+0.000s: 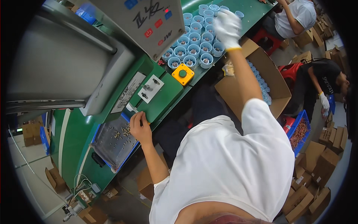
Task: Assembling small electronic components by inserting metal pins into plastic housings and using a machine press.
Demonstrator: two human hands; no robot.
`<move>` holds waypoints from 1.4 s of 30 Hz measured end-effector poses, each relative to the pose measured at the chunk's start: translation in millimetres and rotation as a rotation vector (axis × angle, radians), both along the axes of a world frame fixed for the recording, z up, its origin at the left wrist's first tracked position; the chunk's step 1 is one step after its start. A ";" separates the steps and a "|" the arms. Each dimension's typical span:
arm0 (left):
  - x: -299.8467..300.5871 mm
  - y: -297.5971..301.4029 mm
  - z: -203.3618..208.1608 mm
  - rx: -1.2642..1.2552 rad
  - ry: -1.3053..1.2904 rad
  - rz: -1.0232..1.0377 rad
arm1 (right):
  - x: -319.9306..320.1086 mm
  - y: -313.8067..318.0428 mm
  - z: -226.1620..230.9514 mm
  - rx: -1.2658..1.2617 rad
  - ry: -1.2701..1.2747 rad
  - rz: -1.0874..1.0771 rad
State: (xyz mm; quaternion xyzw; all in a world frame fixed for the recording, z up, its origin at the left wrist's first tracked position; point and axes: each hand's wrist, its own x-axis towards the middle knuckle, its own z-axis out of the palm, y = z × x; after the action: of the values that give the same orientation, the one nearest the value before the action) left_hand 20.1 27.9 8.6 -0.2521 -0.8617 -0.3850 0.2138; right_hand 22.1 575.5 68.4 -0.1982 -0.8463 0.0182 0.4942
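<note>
My left hand, bare, is at the edge of the green machine base, beside a blue-rimmed tray of small brass-coloured parts. Its fingers are curled together; whatever they may hold is hidden. On my right hand is a white glove with a yellow cuff. That arm reaches far forward over the right side of a group of light-blue round cups with metal parts inside. Motion smears the gloved fingers. Between the hands, a metal plate with small fittings sits on the base.
A yellow box with a green button stands by the cups. The machine's grey control panel rises ahead. An open carton holding blue parts is at the right, near a blue bin of reddish pieces. Two people sit to the right.
</note>
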 end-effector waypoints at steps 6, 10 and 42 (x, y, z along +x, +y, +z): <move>-9.4 2.3 -4.3 0.150 -0.050 0.007 | 105.8 86.0 -94.6 -0.105 -0.316 -0.161; -2.4 -11.8 -13.5 0.369 -0.262 0.081 | 84.0 19.4 -78.7 -0.682 0.355 0.027; 44.2 -42.7 -9.3 -0.099 0.099 0.134 | 65.9 -212.7 -55.6 -0.240 -0.234 0.675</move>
State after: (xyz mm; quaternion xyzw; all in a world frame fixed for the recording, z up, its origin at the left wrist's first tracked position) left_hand 64.3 -14.8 -0.7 -0.2231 -0.8830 -0.3138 0.2684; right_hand 87.9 362.9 12.8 0.0345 -0.9066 0.2564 0.3334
